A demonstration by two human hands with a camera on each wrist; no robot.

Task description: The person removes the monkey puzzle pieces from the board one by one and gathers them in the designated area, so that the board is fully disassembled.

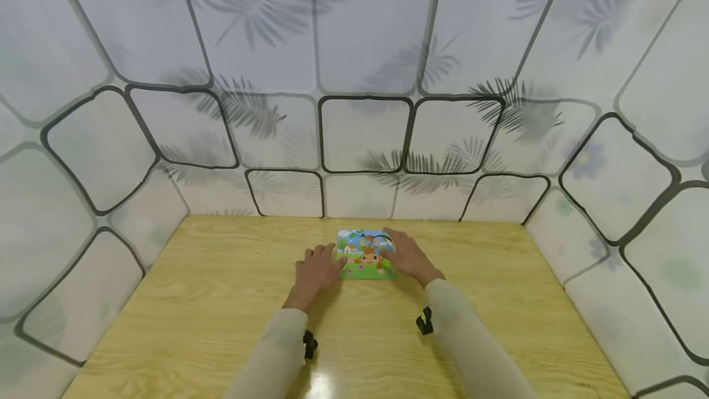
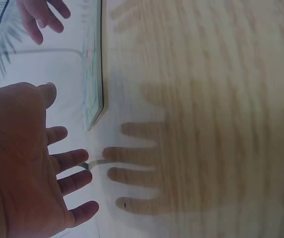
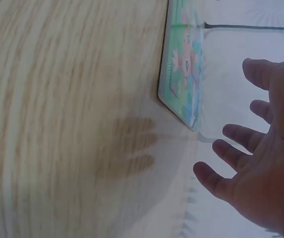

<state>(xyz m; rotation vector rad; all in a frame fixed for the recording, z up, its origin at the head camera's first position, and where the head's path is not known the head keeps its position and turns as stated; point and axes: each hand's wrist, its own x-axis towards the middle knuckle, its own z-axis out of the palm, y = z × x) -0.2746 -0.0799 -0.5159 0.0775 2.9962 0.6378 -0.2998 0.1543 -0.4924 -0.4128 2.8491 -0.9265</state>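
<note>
A flat, colourful picture board (image 1: 362, 268) with a cartoon monkey, a small house and flowers lies on the wooden table. To its left is my left hand (image 1: 317, 271), fingers spread and thumb near the board's left edge. The left wrist view shows this hand (image 2: 25, 163) apart from the board (image 2: 93, 69), its shadow falling on the wood. My right hand (image 1: 411, 257) hovers at the board's right edge and hides part of it. In the right wrist view that hand (image 3: 261, 153) has loosely spread fingers and holds nothing; the board (image 3: 181, 69) lies beyond them.
The light wooden table (image 1: 221, 300) reaches back to a pale wall (image 1: 360, 134) patterned with dark rounded outlines and leaves. Similar side walls stand at left and right. Both sleeves carry a small black wrist device, one (image 1: 310, 345) on the left and one (image 1: 424, 321) on the right.
</note>
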